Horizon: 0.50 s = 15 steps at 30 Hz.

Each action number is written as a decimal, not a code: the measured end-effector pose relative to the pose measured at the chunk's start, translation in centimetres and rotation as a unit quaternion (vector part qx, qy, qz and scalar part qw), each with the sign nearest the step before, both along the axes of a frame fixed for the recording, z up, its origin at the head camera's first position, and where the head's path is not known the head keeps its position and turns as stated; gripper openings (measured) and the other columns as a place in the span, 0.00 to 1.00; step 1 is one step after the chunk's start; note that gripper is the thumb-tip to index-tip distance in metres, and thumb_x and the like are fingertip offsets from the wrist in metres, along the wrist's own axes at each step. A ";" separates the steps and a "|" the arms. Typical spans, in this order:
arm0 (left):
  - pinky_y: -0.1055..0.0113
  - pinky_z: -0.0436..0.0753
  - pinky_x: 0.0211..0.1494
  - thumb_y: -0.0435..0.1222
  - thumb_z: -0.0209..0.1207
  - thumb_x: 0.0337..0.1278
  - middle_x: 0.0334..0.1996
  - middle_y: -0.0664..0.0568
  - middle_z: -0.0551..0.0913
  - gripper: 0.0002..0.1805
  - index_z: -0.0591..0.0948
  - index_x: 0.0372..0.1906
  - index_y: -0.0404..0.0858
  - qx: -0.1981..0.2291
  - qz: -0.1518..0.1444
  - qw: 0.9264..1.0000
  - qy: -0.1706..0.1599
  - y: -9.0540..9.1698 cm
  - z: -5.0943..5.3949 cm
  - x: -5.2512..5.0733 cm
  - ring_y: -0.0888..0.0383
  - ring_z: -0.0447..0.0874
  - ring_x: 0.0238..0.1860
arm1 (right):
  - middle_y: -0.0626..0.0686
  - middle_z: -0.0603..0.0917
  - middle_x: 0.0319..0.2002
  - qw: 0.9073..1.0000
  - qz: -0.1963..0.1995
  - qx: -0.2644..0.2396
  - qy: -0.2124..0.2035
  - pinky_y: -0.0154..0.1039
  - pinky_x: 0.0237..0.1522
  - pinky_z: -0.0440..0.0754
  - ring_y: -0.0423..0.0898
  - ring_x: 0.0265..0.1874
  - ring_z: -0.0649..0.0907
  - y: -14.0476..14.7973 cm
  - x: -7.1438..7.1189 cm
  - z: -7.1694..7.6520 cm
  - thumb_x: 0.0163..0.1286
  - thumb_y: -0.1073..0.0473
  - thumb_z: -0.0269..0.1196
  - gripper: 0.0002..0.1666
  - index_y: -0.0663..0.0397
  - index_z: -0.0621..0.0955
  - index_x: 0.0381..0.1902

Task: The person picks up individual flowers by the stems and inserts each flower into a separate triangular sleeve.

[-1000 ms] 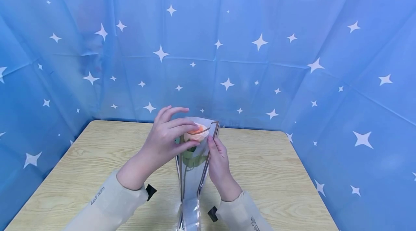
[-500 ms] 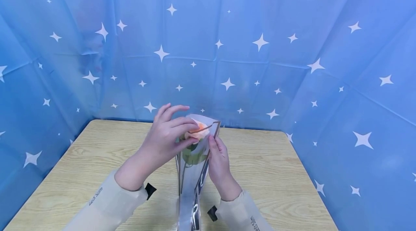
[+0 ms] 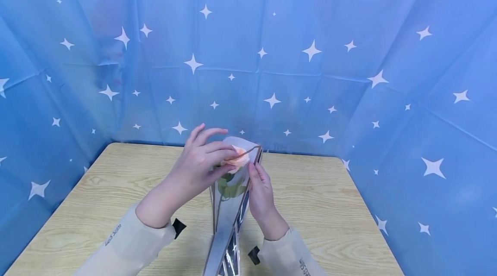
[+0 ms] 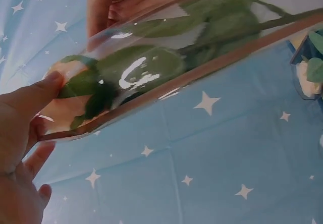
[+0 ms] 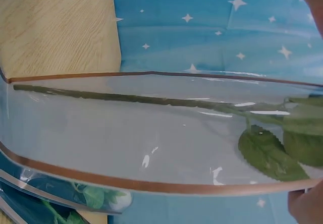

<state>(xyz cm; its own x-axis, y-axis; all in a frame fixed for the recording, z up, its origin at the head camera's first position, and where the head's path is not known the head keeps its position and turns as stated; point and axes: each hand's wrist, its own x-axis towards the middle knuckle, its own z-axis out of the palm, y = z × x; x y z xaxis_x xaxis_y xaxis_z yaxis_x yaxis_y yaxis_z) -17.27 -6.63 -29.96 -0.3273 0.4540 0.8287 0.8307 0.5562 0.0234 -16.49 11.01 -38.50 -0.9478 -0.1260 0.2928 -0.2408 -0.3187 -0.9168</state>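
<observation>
An artificial peach rose (image 3: 240, 160) with green leaves (image 4: 222, 30) lies inside a clear flower sleeve (image 3: 227, 224) edged in copper brown. At the sleeve's mouth, my left hand (image 3: 198, 155) pinches the bloom and the film between thumb and fingers, while other fingers stay raised. My right hand (image 3: 262, 196) pinches the sleeve's right edge just below the bloom, thumb uppermost. Seen from the right wrist, the bare green stem (image 5: 126, 98) runs along inside the sleeve. The bloom is partly hidden behind my left fingers in the head view.
A wooden table (image 3: 318, 207) lies beneath, backed by a blue star-patterned curtain (image 3: 291, 51). Another sleeved flower, a white bloom (image 5: 118, 201) with leaves, shows below the held sleeve in the right wrist view. A cream bloom (image 4: 307, 80) appears at the left wrist view's right edge.
The sleeve's lower end has swung slightly left, uncovering more dark, shiny film at its right. Both hands have stayed nearly in place, gripping the bloom and the sleeve's edge.
</observation>
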 end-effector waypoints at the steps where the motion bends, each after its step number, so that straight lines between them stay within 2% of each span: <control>1: 0.40 0.61 0.65 0.39 0.75 0.35 0.42 0.55 0.85 0.22 0.85 0.43 0.43 0.010 0.001 1.000 0.000 0.0 -0.1 -0.1 0.49 0.73 0.59 | 0.43 0.76 0.57 1.000 -0.003 -0.001 0.000 0.36 0.65 0.65 0.42 0.64 0.68 0.0 0.0 0.0 0.76 0.44 0.44 0.28 0.56 0.69 0.64; 4: 0.48 0.65 0.65 0.42 0.75 0.35 0.50 0.51 0.82 0.31 0.81 0.51 0.41 0.058 0.003 0.998 -0.030 -0.2 -0.4 -0.2 0.49 0.72 0.58 | 0.45 0.75 0.60 1.000 -0.017 -0.007 0.002 0.38 0.68 0.61 0.42 0.66 0.67 -0.1 -0.1 0.0 0.76 0.44 0.44 0.29 0.58 0.69 0.64; 6: 0.53 0.67 0.65 0.43 0.75 0.34 0.54 0.49 0.78 0.36 0.77 0.56 0.40 0.098 -0.005 0.992 -0.073 -0.3 -0.9 -0.1 0.50 0.72 0.58 | 0.46 0.74 0.61 0.999 -0.033 -0.008 -0.001 0.41 0.70 0.58 0.42 0.67 0.65 0.0 -0.1 0.0 0.76 0.44 0.44 0.29 0.58 0.69 0.64; 7: 0.57 0.68 0.64 0.43 0.75 0.36 0.54 0.49 0.77 0.36 0.76 0.57 0.39 0.119 -0.010 0.987 -0.105 -0.5 -1.2 -0.1 0.51 0.72 0.58 | 0.46 0.73 0.62 0.999 -0.041 -0.009 -0.002 0.42 0.71 0.56 0.42 0.68 0.65 0.0 -0.1 0.1 0.76 0.44 0.44 0.29 0.58 0.69 0.64; 9: 0.60 0.71 0.62 0.41 0.74 0.38 0.52 0.51 0.77 0.34 0.76 0.56 0.39 0.156 -0.011 0.973 -0.170 -0.7 -2.0 0.1 0.54 0.73 0.55 | 0.46 0.73 0.62 0.998 -0.056 -0.017 -0.002 0.44 0.72 0.53 0.43 0.68 0.64 0.1 -0.1 0.1 0.76 0.44 0.44 0.29 0.57 0.70 0.63; 11: 0.62 0.75 0.57 0.40 0.72 0.43 0.48 0.54 0.80 0.28 0.78 0.53 0.40 0.179 -0.003 0.955 -0.235 -0.8 -3.0 0.3 0.57 0.77 0.51 | 0.46 0.74 0.61 0.998 -0.066 -0.022 -0.003 0.45 0.72 0.52 0.43 0.68 0.64 0.2 -0.2 0.3 0.76 0.44 0.44 0.28 0.56 0.71 0.63; 15: 0.63 0.81 0.48 0.42 0.68 0.51 0.39 0.58 0.84 0.15 0.82 0.45 0.45 0.183 0.028 0.923 -0.337 -1.0 -5.0 0.5 0.62 0.81 0.42 | 0.45 0.76 0.59 0.997 -0.067 -0.029 0.003 0.46 0.72 0.51 0.43 0.68 0.65 0.2 -0.2 0.6 0.76 0.45 0.44 0.26 0.55 0.72 0.61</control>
<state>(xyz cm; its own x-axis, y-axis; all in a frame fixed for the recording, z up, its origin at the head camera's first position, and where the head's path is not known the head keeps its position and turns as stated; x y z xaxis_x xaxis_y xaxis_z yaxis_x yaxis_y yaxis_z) -16.81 -7.61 -34.99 -0.8394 0.1507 0.5222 0.5286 0.4499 0.7198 -16.65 11.22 -37.93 -0.9534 0.0187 0.3012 -0.2897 -0.3360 -0.8962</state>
